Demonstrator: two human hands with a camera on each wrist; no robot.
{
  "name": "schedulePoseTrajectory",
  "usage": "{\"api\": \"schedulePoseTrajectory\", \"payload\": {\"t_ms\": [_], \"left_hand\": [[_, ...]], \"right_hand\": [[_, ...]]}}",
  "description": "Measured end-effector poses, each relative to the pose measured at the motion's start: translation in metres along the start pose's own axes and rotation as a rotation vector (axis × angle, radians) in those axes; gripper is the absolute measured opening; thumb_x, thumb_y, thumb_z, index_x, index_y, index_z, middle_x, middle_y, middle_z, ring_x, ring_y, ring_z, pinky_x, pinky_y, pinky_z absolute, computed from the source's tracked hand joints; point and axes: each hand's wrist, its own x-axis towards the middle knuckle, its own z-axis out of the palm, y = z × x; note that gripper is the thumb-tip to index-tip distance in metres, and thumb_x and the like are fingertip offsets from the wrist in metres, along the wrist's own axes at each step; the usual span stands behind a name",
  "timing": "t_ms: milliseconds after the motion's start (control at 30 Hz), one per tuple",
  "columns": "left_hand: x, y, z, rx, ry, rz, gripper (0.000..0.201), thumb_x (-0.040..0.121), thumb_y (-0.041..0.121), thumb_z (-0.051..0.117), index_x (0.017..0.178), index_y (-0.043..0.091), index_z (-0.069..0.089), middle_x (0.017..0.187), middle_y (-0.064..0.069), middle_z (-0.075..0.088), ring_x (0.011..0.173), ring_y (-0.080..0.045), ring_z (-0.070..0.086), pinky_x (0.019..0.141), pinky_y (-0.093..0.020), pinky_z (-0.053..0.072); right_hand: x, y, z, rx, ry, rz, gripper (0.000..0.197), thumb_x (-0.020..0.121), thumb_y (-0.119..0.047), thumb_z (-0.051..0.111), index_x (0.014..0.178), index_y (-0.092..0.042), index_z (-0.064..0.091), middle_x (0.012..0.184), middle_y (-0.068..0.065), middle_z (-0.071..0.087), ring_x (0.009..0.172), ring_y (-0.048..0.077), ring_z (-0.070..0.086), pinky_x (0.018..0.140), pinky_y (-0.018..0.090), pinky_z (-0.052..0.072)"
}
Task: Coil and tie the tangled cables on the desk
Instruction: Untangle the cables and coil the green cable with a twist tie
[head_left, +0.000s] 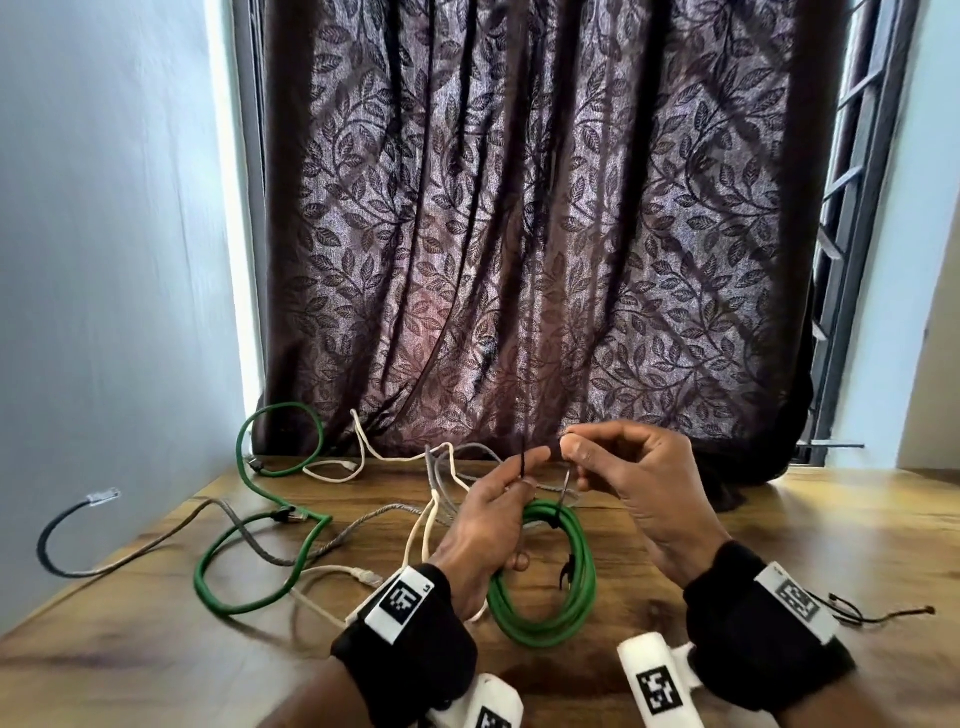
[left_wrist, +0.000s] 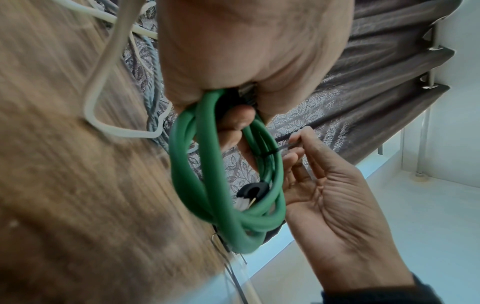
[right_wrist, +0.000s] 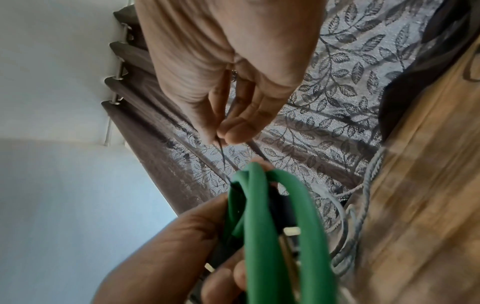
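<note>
A green cable coil (head_left: 550, 582) hangs just above the wooden desk (head_left: 810, 525), gripped by my left hand (head_left: 527, 475). A thin black tie (head_left: 522, 460) wraps one side of the coil, and one end sticks up past my left thumb. My right hand (head_left: 576, 462) pinches the tie's other end between thumb and fingers. The left wrist view shows the tie (left_wrist: 270, 153) around the coil (left_wrist: 226, 185), with a black plug inside the loops. In the right wrist view my right hand's fingertips (right_wrist: 233, 131) pinch the tie (right_wrist: 221, 150) above the coil (right_wrist: 259, 226).
Loose cables tangle on the desk's left half: a green one (head_left: 249, 561), a white one (head_left: 426, 519) and a grey one (head_left: 322, 545). A black-ended cable (head_left: 52, 545) overhangs the left edge. Thin spare ties (head_left: 872, 616) lie at the right. A leaf-patterned curtain (head_left: 519, 234) hangs behind.
</note>
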Motion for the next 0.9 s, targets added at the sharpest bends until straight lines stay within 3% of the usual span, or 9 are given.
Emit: {"api": "schedulePoseTrajectory", "payload": {"t_ms": [133,267,433,567,700,900], "left_hand": [[-0.006,0.005,0.004,0.071,-0.032,-0.005,0.037,0.112,0.022,0.041,0.126,0.045,0.067,0.065,0.011,0.068,0.040,-0.004,0.037,0.039,-0.022,0.039],[-0.012,0.010,0.007,0.133,-0.041,-0.015,0.042,0.112,0.021,0.040,0.105,0.052,0.068,0.056,0.019,0.064,0.045,-0.004,0.039,0.046,-0.024,0.039],[-0.015,0.013,0.008,0.165,-0.044,-0.025,0.054,0.111,0.022,0.041,0.088,0.061,0.072,0.056,0.021,0.065,0.049,-0.009,0.037,0.042,-0.023,0.039],[-0.014,0.013,0.008,0.182,-0.060,-0.037,0.039,0.111,0.023,0.041,0.106,0.051,0.068,0.058,0.019,0.066,0.047,-0.007,0.037,0.042,-0.022,0.040],[-0.015,0.011,0.009,0.201,-0.069,-0.035,0.037,0.111,0.024,0.042,0.100,0.047,0.069,0.055,0.019,0.063,0.046,-0.003,0.038,0.046,-0.024,0.040],[-0.013,0.009,0.007,0.211,-0.067,-0.034,0.037,0.110,0.020,0.040,0.112,0.043,0.069,0.055,0.019,0.063,0.043,0.000,0.040,0.045,-0.023,0.040]], "right_hand": [[-0.003,-0.002,0.002,-0.167,-0.023,-0.096,0.009,0.083,-0.008,0.085,0.092,-0.008,0.082,0.084,0.008,0.080,0.063,0.014,0.067,0.062,0.028,0.058],[-0.004,-0.002,0.003,-0.247,-0.033,-0.117,0.007,0.083,-0.010,0.086,0.089,-0.012,0.082,0.089,0.002,0.081,0.070,0.010,0.072,0.067,0.030,0.059],[-0.006,-0.003,0.004,-0.287,-0.028,-0.118,0.006,0.083,-0.011,0.086,0.087,-0.014,0.083,0.086,0.002,0.081,0.068,0.013,0.071,0.069,0.035,0.062],[-0.006,-0.003,0.005,-0.308,-0.029,-0.113,0.006,0.083,-0.013,0.086,0.087,-0.016,0.083,0.087,0.001,0.081,0.070,0.015,0.072,0.069,0.037,0.062],[-0.006,-0.002,0.004,-0.333,-0.065,-0.107,0.006,0.083,-0.012,0.086,0.086,-0.015,0.082,0.085,0.002,0.081,0.062,0.009,0.067,0.063,0.027,0.056],[-0.006,-0.001,0.004,-0.292,-0.062,-0.091,0.006,0.084,-0.007,0.085,0.086,-0.010,0.081,0.074,0.006,0.078,0.059,0.007,0.066,0.058,0.022,0.053]]}}
